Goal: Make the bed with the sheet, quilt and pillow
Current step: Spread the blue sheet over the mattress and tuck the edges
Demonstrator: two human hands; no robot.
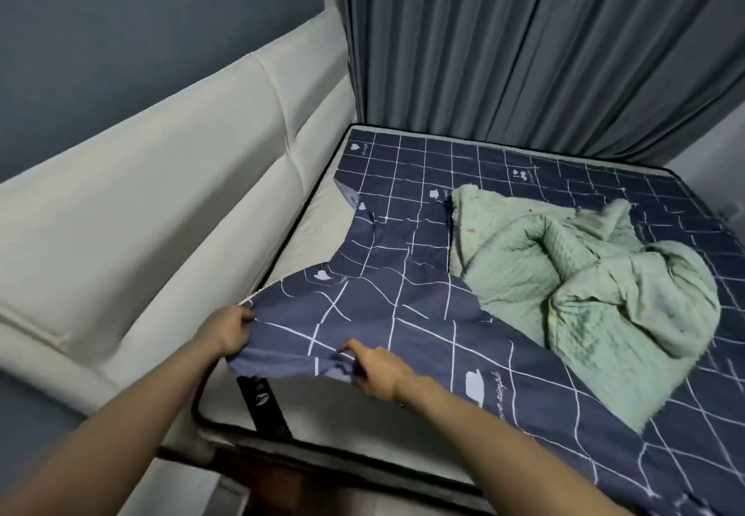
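Bare mattress corner (322, 402), sheet (403, 314) edge (bunched) in both hands' (227, 332) grip

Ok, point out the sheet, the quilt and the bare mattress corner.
sheet (423, 330), head view, on its flat navy grid area.
quilt (564, 273), head view, on its crumpled green middle.
mattress corner (322, 217), head view, on the bare white top.

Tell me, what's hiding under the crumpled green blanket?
The crumpled mint-green quilt lies on the navy grid-patterned sheet, which shows all around it. Anything else beneath it is covered, so nothing more can be told.
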